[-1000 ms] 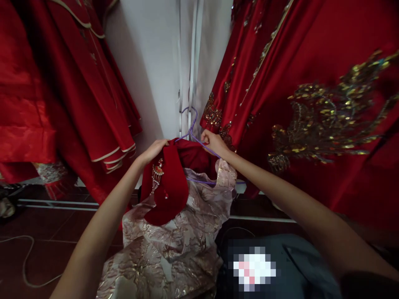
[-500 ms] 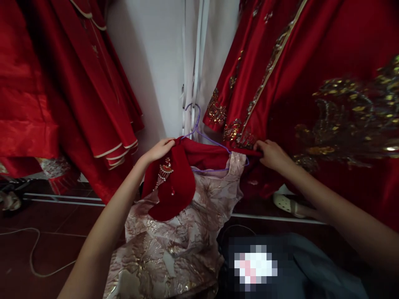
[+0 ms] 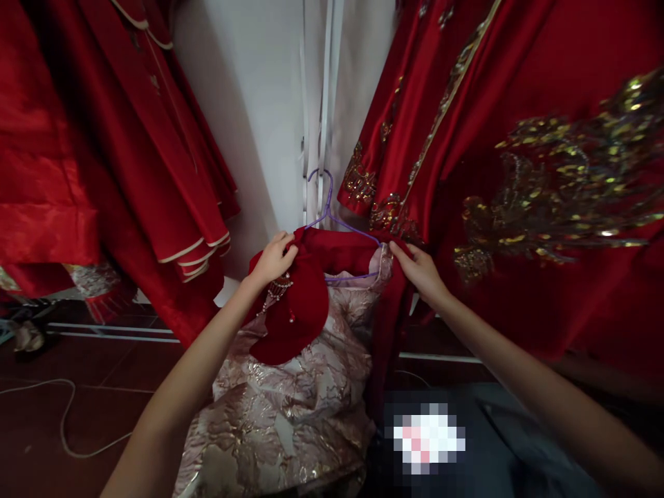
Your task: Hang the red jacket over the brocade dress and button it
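A purple hanger [image 3: 328,207] hangs by its hook on the white upright. On it is a sleeveless pale pink and gold brocade dress [image 3: 311,394]. A red jacket [image 3: 306,318] lies round the hanger and over part of the dress; its curved front bears a jewelled tassel brooch [image 3: 277,290]. My left hand [image 3: 274,259] is closed on the jacket's left shoulder, just above the brooch. Beside the dress's right strap, my right hand [image 3: 419,270] pinches the jacket's other shoulder. Its fingertips are partly hidden in red cloth.
Long red garments [image 3: 171,152] hang on the left, and red gowns with gold sequins [image 3: 560,194] on the right. A low white rail [image 3: 114,332] runs near the floor. A pale cable [image 3: 65,415] lies on the dark tiles.
My right hand has moved left, bringing the stretched-out red cloth in to the hanger's right end. My left hand has shifted slightly right and now partly covers the brooch.
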Motion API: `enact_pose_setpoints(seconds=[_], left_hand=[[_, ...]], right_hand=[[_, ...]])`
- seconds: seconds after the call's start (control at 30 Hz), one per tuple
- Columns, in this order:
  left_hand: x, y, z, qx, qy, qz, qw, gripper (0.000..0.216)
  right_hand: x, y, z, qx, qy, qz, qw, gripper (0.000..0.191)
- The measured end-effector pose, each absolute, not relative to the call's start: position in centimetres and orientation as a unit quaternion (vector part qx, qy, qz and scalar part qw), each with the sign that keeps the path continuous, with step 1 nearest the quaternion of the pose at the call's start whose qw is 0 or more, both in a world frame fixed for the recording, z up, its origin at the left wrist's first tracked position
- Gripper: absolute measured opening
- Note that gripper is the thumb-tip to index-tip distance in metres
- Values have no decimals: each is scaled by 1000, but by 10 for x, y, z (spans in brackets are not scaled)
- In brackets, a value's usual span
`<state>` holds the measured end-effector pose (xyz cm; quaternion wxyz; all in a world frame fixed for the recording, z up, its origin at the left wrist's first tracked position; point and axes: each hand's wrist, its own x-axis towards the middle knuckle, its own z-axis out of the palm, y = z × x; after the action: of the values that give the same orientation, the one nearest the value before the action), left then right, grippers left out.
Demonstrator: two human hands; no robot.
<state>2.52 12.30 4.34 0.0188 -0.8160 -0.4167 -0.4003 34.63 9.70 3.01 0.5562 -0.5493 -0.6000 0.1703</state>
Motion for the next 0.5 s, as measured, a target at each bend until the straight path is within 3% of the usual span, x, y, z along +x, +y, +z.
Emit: enact_pose_setpoints(seconds=[0.1,0.2,0.3,0.5], left_hand=[[22,123,46,-817,-420,-394,27,14],[21,124,46,-817,-423,-391,34,15],[24,123,43,-813,-426,-394,43,13],[37,124,37,-803,-441,-396,52,12]], right_hand=[[345,112,39,-568,-609,30,553,35],[352,125,50,-560,-641,-15,525,30],[352,133,55,-558,-649,5,517,32],[270,125,48,-522,-551,107,642,31]])
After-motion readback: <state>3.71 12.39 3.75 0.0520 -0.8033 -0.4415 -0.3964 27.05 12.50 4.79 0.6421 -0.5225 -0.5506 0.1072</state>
